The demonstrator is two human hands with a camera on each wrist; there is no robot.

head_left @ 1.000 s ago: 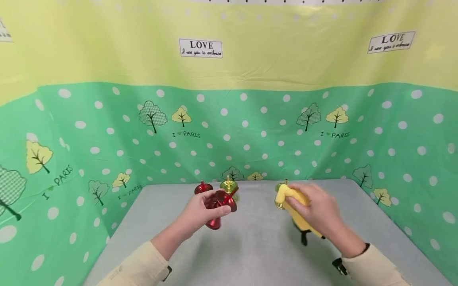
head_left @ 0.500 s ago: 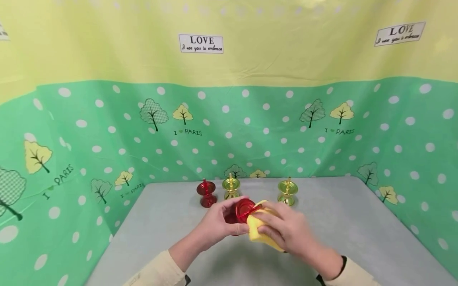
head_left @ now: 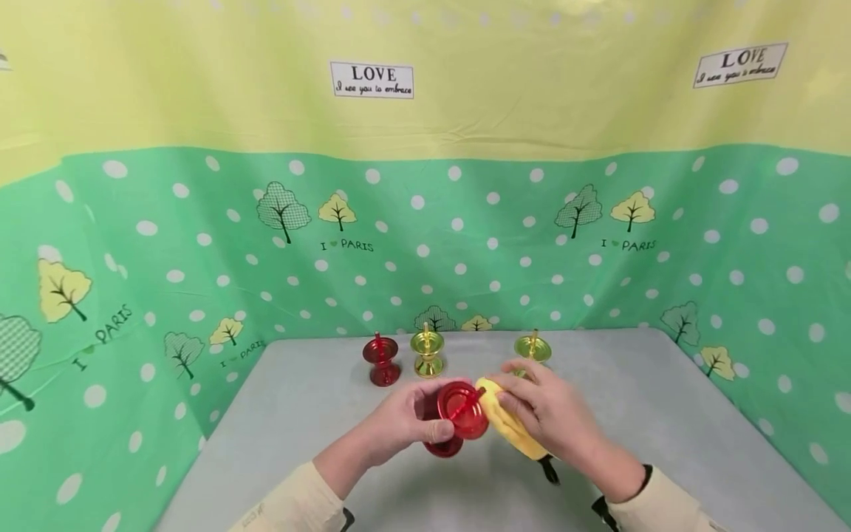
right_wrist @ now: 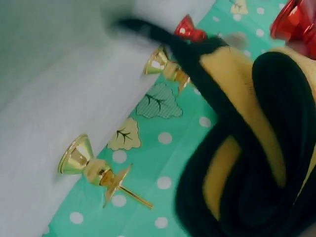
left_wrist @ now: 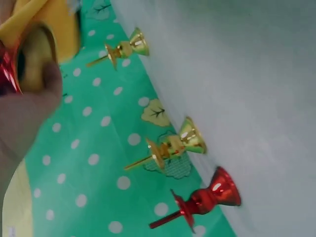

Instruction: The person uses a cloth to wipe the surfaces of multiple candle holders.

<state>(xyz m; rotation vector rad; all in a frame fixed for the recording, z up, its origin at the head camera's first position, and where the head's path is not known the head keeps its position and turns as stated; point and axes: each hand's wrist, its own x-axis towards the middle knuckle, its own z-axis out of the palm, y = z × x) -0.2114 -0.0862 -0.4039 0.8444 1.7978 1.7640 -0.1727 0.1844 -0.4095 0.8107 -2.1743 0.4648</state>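
Observation:
My left hand (head_left: 392,427) grips a shiny red candle holder (head_left: 463,408) by its waist, above the table. The holder is tilted, so its dish and thin spike face up and to the right. A folded yellow cloth with black edging (head_left: 515,428) is held in my right hand (head_left: 561,417), pinched against the holder's spike. From the left wrist, the red holder (left_wrist: 7,71) shows its hollow base, with the cloth (left_wrist: 69,29) beside it. The cloth's black border (right_wrist: 286,98) fills much of the right wrist view and hides the fingers there.
Upright at the back of the grey table (head_left: 299,443) are another red candle holder (head_left: 383,362), a gold one (head_left: 428,355) beside it, and a second gold one (head_left: 534,348) farther right, partly behind my right hand. A patterned green and yellow curtain (head_left: 465,251) surrounds the table's back and sides.
Both hands came together in the middle, bringing the cloth from the right onto the red candle holder. Since half a second ago, the holder has tilted and the cloth shifted slightly right along its spike.

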